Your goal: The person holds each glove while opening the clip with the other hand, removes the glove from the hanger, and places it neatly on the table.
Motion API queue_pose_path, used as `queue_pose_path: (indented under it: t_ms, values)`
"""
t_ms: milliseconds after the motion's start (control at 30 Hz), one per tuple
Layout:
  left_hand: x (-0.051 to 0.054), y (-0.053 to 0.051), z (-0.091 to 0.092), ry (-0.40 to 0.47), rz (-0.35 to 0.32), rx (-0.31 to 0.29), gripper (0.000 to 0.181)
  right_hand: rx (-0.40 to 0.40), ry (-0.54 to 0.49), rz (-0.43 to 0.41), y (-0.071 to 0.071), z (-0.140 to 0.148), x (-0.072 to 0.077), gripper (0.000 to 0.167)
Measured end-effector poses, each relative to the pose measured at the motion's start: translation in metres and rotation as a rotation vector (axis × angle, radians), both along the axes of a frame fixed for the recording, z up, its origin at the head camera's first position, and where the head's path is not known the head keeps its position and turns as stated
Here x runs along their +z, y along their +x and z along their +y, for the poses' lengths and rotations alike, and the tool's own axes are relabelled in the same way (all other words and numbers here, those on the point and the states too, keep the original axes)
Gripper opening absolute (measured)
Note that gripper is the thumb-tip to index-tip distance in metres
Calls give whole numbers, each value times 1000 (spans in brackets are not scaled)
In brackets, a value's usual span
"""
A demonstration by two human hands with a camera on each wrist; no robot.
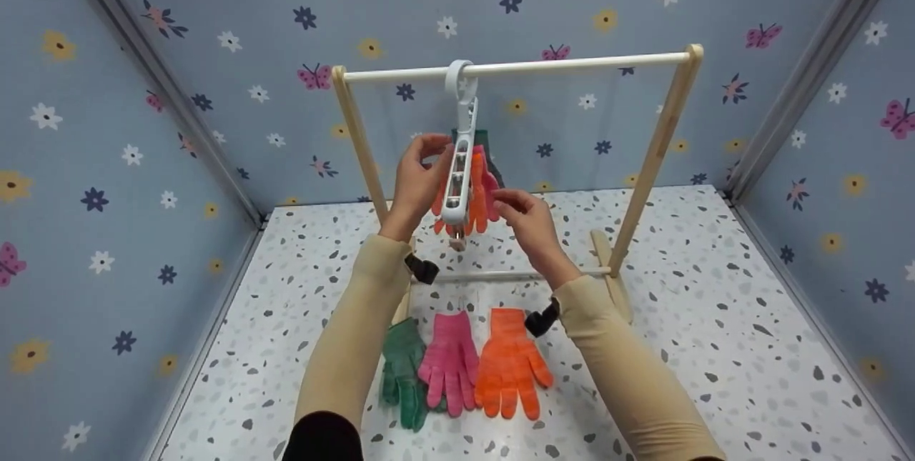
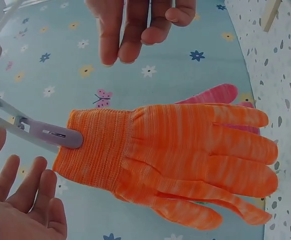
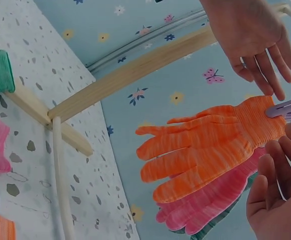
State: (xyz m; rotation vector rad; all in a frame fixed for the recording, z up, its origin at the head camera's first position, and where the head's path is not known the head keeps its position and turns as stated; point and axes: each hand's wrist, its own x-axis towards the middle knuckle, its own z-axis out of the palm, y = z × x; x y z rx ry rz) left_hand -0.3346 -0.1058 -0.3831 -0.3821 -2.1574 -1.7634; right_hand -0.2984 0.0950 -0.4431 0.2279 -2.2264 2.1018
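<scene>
A white clip hanger (image 1: pixel 457 182) hangs from the rack's top rod. An orange glove (image 2: pixel 155 155) hangs fingers down by its cuff from a pale purple clip (image 3: pixel 284 107). Behind it hangs a pink glove (image 3: pixel 210 200), with a green glove (image 3: pixel 215 226) partly hidden farther back. My left hand (image 1: pixel 422 179) is beside the hanger's left side, its fingers loosely spread near the orange cuff. On the other side, slightly lower, my right hand (image 1: pixel 527 221) has relaxed fingers and sits apart from the orange glove. Neither hand grips anything.
On the speckled floor lie a green glove (image 1: pixel 407 375), a pink glove (image 1: pixel 450 361) and an orange glove (image 1: pixel 509 364) in a row. The rack has wooden side posts (image 1: pixel 654 161), a white top rod (image 1: pixel 572 64) and a low crossbar (image 1: pixel 500 276). Flower-patterned walls surround it.
</scene>
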Motion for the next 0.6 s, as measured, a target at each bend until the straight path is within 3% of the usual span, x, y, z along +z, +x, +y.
queue_pose_path:
  t_ms: [300, 600]
  values:
    - [6, -9, 6, -3, -75, -21, 32, -27, -26, 14, -8, -1, 1, 29]
    - [11, -18, 13, 47, -106, -101, 39, -20, -21, -5, -18, 4, -5, 32]
